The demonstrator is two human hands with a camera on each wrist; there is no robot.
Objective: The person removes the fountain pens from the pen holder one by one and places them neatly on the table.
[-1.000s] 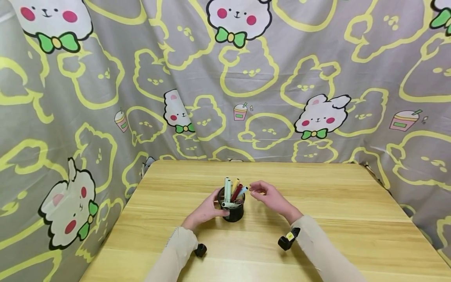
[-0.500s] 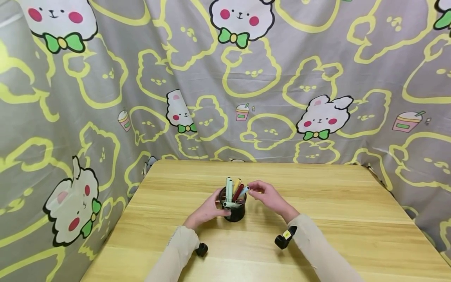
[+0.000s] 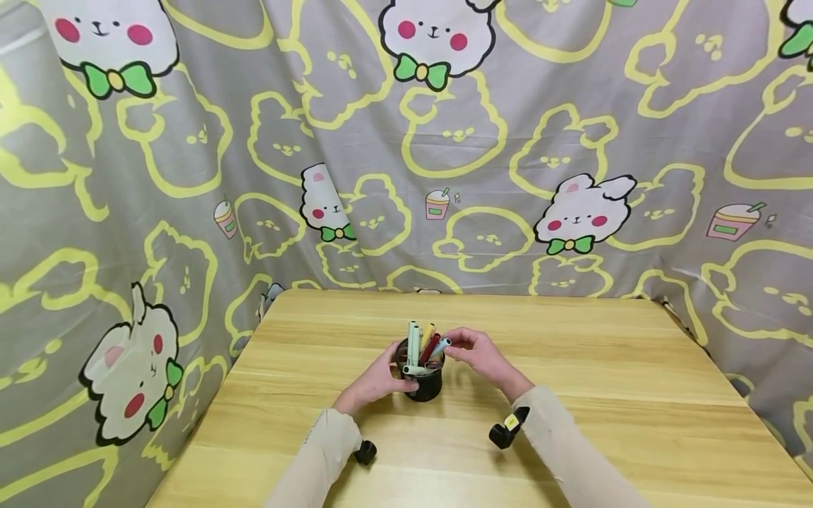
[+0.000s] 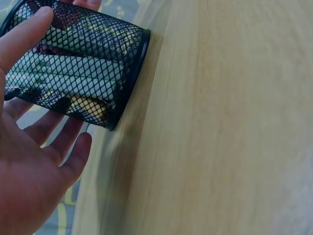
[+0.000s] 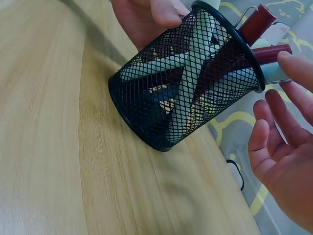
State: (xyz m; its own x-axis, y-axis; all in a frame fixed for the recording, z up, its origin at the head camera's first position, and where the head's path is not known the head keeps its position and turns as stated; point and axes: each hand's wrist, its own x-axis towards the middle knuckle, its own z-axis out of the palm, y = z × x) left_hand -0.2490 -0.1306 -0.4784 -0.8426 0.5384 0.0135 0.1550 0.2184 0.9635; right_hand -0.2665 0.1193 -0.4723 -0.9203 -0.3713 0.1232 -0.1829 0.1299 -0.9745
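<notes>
A black mesh pen holder (image 3: 424,388) stands on the table in the head view, full of pens. My left hand (image 3: 373,382) grips its left side, thumb on the near side; the left wrist view shows the thumb pressed on the mesh (image 4: 88,68) and fingers behind. With thumb and forefinger my right hand (image 3: 483,358) pinches the upper end of a light blue pen (image 3: 440,347), which leans right inside the holder. Its other fingers are loosely bent in the right wrist view. Beside it are a dark red pen (image 3: 430,348), a yellow pen (image 3: 428,331) and pale green pens (image 3: 413,346).
The wooden table (image 3: 571,339) spreads out around the holder. A patterned grey curtain (image 3: 470,155) hangs behind and at both sides. In the right wrist view a thin wire loop (image 5: 244,15) sticks up from the holder's rim.
My right hand has moved left to the light blue pen and closed its thumb and finger on it. The left hand keeps its grip on the pen holder.
</notes>
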